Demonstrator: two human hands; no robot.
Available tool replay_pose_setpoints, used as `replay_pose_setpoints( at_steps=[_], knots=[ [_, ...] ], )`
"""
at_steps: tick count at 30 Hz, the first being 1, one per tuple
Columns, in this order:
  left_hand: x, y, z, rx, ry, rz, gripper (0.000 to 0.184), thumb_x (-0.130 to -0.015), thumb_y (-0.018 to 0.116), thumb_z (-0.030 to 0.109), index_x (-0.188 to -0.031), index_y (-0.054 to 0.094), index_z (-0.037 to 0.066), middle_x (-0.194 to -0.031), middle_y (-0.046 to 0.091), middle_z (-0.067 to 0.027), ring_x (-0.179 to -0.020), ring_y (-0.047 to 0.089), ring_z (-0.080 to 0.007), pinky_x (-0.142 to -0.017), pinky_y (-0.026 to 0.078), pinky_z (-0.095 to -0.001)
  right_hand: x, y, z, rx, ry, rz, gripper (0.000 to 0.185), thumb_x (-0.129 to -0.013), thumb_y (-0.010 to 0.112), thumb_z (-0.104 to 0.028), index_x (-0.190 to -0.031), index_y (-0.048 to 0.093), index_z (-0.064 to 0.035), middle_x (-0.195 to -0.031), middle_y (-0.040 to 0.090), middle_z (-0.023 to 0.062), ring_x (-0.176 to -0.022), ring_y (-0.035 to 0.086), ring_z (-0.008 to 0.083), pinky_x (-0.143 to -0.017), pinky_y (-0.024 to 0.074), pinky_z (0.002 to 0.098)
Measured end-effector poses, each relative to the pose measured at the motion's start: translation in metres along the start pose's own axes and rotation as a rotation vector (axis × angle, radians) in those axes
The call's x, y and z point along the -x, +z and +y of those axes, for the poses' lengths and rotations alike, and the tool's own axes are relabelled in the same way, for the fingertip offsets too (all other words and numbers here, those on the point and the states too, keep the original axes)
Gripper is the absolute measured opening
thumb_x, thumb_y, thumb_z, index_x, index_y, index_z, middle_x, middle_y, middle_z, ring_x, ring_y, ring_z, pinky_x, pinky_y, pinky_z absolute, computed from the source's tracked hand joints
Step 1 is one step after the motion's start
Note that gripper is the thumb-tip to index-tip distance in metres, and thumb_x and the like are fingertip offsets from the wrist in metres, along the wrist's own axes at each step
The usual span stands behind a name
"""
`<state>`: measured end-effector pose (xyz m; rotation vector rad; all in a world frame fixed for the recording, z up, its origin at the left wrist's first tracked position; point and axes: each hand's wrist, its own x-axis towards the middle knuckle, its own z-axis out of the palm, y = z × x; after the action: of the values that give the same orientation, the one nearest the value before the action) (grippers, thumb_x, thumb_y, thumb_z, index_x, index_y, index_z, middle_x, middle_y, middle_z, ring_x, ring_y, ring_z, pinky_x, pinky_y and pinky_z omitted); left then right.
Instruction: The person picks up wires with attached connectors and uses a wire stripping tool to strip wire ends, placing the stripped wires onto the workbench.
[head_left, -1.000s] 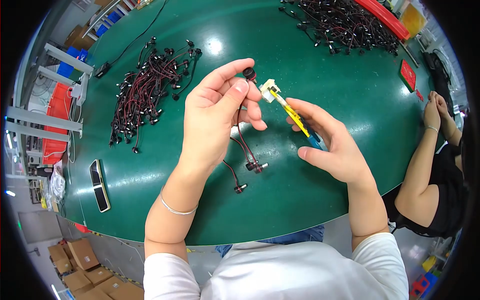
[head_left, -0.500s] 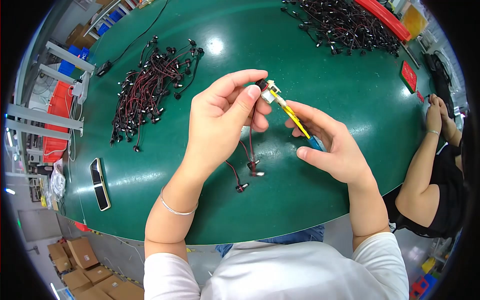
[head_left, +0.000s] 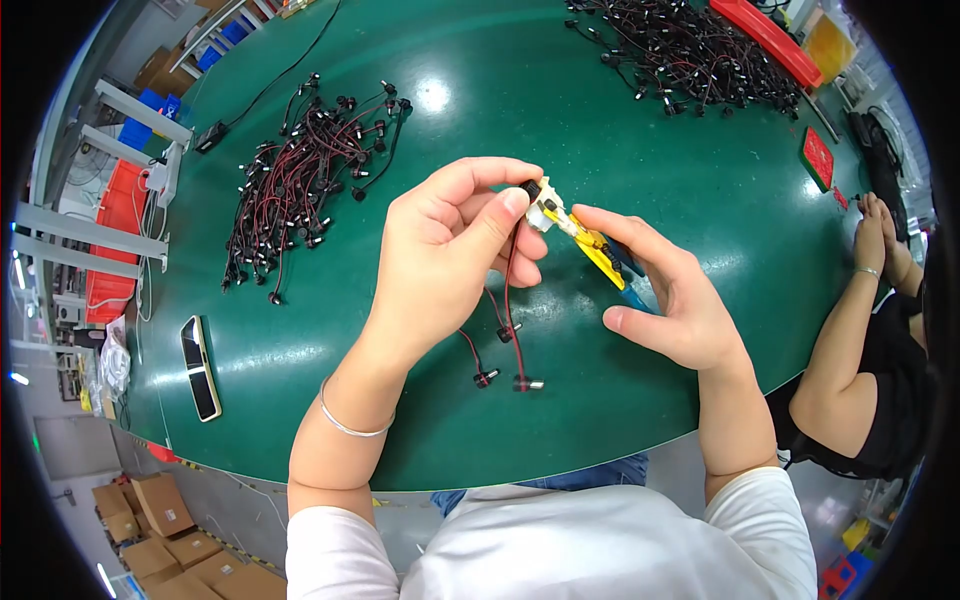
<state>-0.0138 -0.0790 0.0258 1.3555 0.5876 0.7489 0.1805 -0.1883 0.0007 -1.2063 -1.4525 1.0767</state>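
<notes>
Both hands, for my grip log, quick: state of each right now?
Left hand: closed, pinching a black cable end.
Right hand: closed loosely, holding the yellow-and-blue tool.

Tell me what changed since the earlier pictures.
The left hand moved right and down in view, bringing the round black connector to the white plastic piece on the yellow-blue tool, which shifted down slightly. Nothing was let go. The tangled black-red cable pile and dark rectangular phone stayed put.
</notes>
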Motion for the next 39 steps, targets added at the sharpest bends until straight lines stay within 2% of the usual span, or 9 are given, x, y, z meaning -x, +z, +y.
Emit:
replay_pose_setpoints(
  at_steps=[3, 11, 15, 18, 22, 27, 34, 39],
  knots=[
    [0.001, 0.000, -0.001, -0.080, 0.045, 0.020, 0.021, -0.097, 0.053, 0.009, -0.113, 0.060, -0.002, -0.077, 0.065, -0.0093, -0.062, 0.064, -0.0139, -0.056, 0.054, -0.0248, -0.001, -0.001, 0.000, -0.038, 0.002, -0.025, 0.075, -0.066, 0.064, -0.003, -0.138, 0.043, 0.0047, -0.134, 0.050, 0.0149, -0.129, 0.044, 0.0239, -0.112, 0.0261, 0.0349],
    [0.000, 0.000, -0.006, 0.033, 0.014, -0.024, 0.022, -0.098, 0.051, 0.009, -0.117, 0.058, -0.001, -0.078, 0.065, -0.0094, -0.060, 0.063, -0.0138, -0.056, 0.054, -0.0255, -0.001, 0.001, 0.001, -0.234, 0.087, -0.009, 0.076, -0.065, 0.063, -0.001, -0.138, 0.044, 0.0049, -0.132, 0.052, 0.0150, -0.121, 0.052, 0.0239, -0.108, 0.0349, 0.0354],
    [0.000, 0.005, -0.010, 0.205, -0.036, -0.081, 0.024, -0.099, 0.050, 0.014, -0.116, 0.056, -0.003, -0.081, 0.065, -0.0105, -0.067, 0.065, -0.0161, -0.062, 0.056, -0.0276, 0.003, 0.002, -0.001, -0.255, 0.111, 0.079, 0.073, -0.067, 0.062, -0.002, -0.138, 0.044, 0.0041, -0.126, 0.056, 0.0145, -0.114, 0.056, 0.0235, -0.103, 0.0395, 0.0359],
    [0.001, 0.013, -0.019, 0.351, -0.224, -0.074, 0.032, -0.099, 0.049, 0.019, -0.122, 0.053, -0.003, -0.089, 0.065, -0.0141, -0.078, 0.067, -0.0205, -0.071, 0.057, -0.0295, 0.001, -0.015, 0.001, -0.240, 0.152, 0.275, 0.069, -0.072, 0.060, -0.004, -0.138, 0.044, 0.0031, -0.118, 0.059, 0.0148, -0.106, 0.058, 0.0223, -0.099, 0.0427, 0.0364],
    [-0.001, 0.011, -0.025, 0.436, -0.343, -0.168, 0.035, -0.099, 0.049, 0.020, -0.125, 0.051, -0.003, -0.095, 0.066, -0.0165, -0.088, 0.067, -0.0236, -0.078, 0.057, -0.0329, -0.001, -0.031, 0.009, -0.270, 0.126, 0.442, 0.065, -0.076, 0.058, -0.006, -0.139, 0.043, 0.0022, -0.113, 0.060, 0.0151, -0.101, 0.059, 0.0212, -0.096, 0.0445, 0.0359],
    [0.001, 0.015, -0.021, 0.466, -0.408, -0.151, 0.034, -0.098, 0.052, 0.016, -0.124, 0.052, -0.004, -0.099, 0.066, -0.0183, -0.088, 0.068, -0.0243, -0.081, 0.058, -0.0344, -0.001, -0.036, 0.013, -0.332, 0.146, 0.508, 0.066, -0.078, 0.060, -0.007, -0.140, 0.041, 0.0016, -0.114, 0.060, 0.0161, -0.101, 0.059, 0.0217, -0.096, 0.0448, 0.0345],
    [0.002, 0.016, -0.023, 0.430, -0.355, -0.095, 0.028, -0.092, 0.060, 0.006, -0.117, 0.058, -0.006, -0.100, 0.067, -0.0180, -0.083, 0.069, -0.0224, -0.079, 0.060, -0.0346, -0.002, -0.035, 0.016, -0.364, 0.143, 0.531, 0.066, -0.080, 0.061, -0.008, -0.141, 0.039, 0.0015, -0.115, 0.060, 0.0164, -0.103, 0.059, 0.0221, -0.097, 0.0447, 0.0339],
    [0.002, 0.011, -0.019, 0.444, -0.336, -0.082, 0.028, -0.091, 0.062, 0.005, -0.117, 0.059, -0.005, -0.099, 0.068, -0.0169, -0.082, 0.069, -0.0207, -0.079, 0.060, -0.0338, -0.002, -0.035, 0.015, -0.340, 0.148, 0.508, 0.069, -0.078, 0.063, -0.009, -0.142, 0.038, 0.0019, -0.117, 0.059, 0.0163, -0.106, 0.058, 0.0221, -0.100, 0.0428, 0.0347]
  ],
)
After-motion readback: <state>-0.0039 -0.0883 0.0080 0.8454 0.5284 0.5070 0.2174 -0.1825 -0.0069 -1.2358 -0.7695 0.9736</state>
